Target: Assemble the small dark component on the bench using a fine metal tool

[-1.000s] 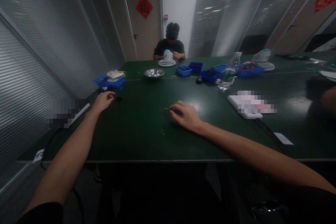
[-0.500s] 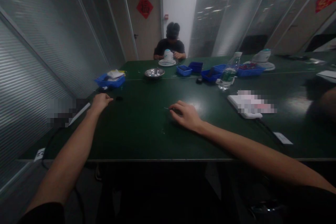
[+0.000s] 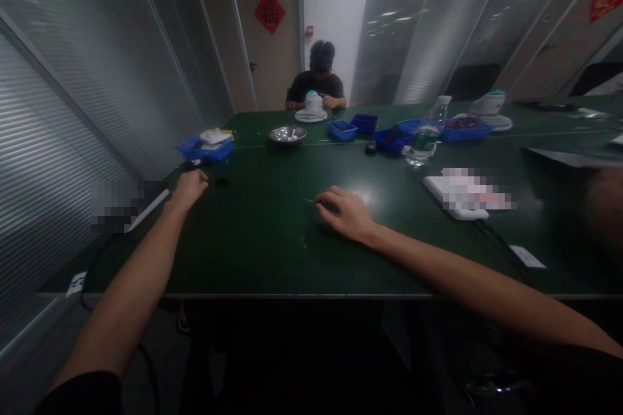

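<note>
My right hand (image 3: 344,214) rests on the green table (image 3: 253,233), thumb and forefinger pinched together. A thin, pale, needle-like rod (image 3: 308,200) sticks out to the left from between these fingertips. Further left, my left hand (image 3: 191,187) is closed with its fingers curled in. Whatever it may hold is hidden. A small dark round piece (image 3: 222,181) lies on the table just to the right of the left hand, apart from it.
Beyond my hands stand a metal bowl (image 3: 288,137) of small pieces, a blue tray (image 3: 207,149) and a small blue bin (image 3: 342,130). A water bottle (image 3: 421,139) and a white device (image 3: 452,198) are to the right. Someone in black (image 3: 318,84) sits opposite.
My left hand's fingers have curled in, and the fingertips no longer point out to the right. The right hand keeps its pinch. At the far right, a blurred arm and a flat panel have shifted.
</note>
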`<action>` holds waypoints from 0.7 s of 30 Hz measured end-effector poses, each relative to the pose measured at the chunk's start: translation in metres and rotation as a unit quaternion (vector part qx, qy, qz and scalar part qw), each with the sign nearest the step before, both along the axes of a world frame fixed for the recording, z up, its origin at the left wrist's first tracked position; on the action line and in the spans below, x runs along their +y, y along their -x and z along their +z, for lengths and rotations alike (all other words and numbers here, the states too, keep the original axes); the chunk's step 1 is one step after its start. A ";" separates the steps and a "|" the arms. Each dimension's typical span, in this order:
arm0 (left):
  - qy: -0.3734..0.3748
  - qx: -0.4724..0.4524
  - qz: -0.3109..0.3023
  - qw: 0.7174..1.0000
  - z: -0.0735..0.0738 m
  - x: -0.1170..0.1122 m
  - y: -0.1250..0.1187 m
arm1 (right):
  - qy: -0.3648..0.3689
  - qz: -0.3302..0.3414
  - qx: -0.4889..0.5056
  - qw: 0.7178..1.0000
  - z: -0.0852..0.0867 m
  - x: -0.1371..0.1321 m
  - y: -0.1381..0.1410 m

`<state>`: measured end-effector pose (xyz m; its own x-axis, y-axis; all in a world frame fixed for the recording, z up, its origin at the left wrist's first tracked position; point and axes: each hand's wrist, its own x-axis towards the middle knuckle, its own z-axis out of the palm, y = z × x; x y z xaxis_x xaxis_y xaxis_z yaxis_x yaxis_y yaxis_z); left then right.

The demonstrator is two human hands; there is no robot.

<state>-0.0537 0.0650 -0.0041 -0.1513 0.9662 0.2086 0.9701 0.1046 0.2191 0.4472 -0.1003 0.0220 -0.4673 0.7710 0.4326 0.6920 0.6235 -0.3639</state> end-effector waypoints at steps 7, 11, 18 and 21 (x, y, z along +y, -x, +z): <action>0.022 0.004 0.037 0.999 0.003 0.002 0.005 | -0.009 0.000 -0.007 1.000 -0.001 0.002 0.000; 0.019 -0.003 0.064 0.998 0.008 -0.002 0.001 | -0.012 -0.004 -0.006 1.000 -0.001 0.001 0.001; 0.016 -0.005 0.086 0.996 0.008 -0.005 0.004 | -0.005 0.001 0.002 1.000 0.000 0.000 0.001; 0.019 0.023 0.064 0.998 0.005 -0.004 0.009 | -0.003 0.003 0.004 1.000 0.000 0.000 0.001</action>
